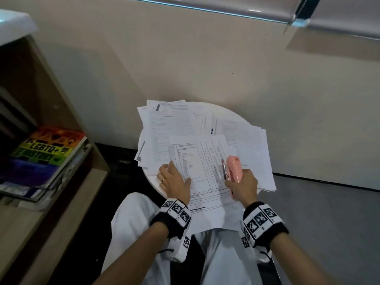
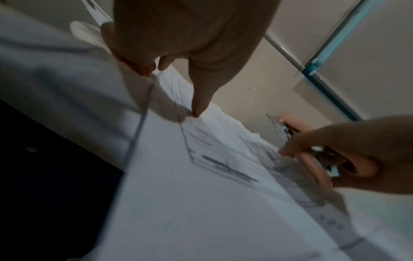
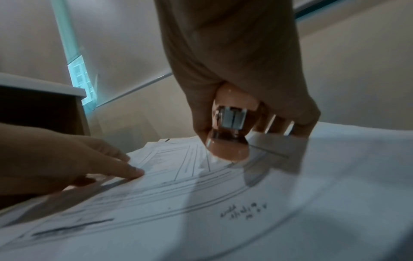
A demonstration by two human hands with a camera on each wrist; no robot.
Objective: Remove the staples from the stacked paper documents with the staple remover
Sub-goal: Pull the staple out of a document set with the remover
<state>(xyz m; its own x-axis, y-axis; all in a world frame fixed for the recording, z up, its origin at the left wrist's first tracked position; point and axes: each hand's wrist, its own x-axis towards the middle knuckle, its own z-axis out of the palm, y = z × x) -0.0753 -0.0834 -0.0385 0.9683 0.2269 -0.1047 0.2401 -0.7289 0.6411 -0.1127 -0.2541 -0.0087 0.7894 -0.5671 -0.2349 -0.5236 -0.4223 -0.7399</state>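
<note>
To my left a shelf point(image 1: 61, 153) holds a rainbow-covered book point(image 1: 46, 153) atop other books; nothing stands between my hands and the work. The papers point(image 1: 197, 124) sprawl in loose stacks over a small round white table point(image 1: 152, 179) pushed against a beige wall point(image 1: 205, 58), dark floor to the left, grey to the right. My left hand point(image 1: 174, 179) lies flat, fingers spread, pressing the top sheet point(image 1: 203, 182) at its left edge (thumb tip down on the print). My right hand point(image 1: 242, 184) wraps the pink remover point(image 1: 233, 168), held just above the sheet's right side, its metal end pointing away from me.
</note>
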